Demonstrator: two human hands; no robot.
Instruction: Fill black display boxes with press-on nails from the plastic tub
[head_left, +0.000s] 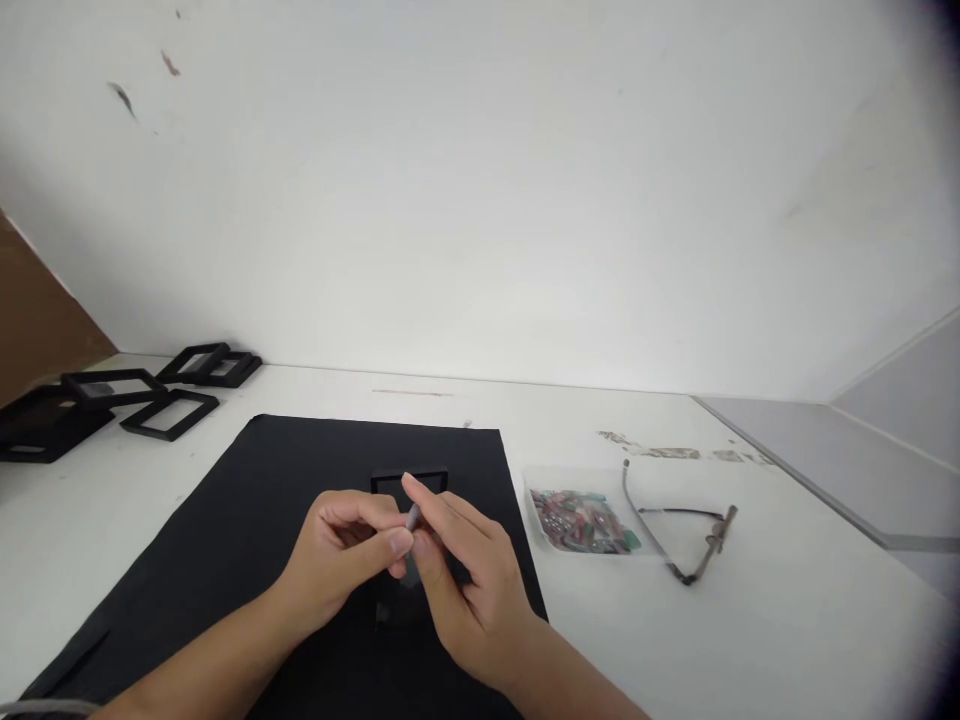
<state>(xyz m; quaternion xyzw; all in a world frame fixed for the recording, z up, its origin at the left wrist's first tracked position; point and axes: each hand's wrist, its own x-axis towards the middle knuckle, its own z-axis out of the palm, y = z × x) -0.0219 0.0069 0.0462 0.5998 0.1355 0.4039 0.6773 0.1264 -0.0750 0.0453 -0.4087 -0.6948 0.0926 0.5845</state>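
Small grey piece [413, 516] is pinched by left hand [349, 545], closure of right hand [480, 580] cannot be told; close handling seems underway over black frame [409, 473] beneath hands, steadiness called for.

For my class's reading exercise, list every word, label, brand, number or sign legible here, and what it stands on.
None: no readable text shows anywhere.
The brownish smudges on the white tabletop form no legible characters.
Any print on the small grey piece in the fingers or the thin brownish eyeglasses would be too small to read.
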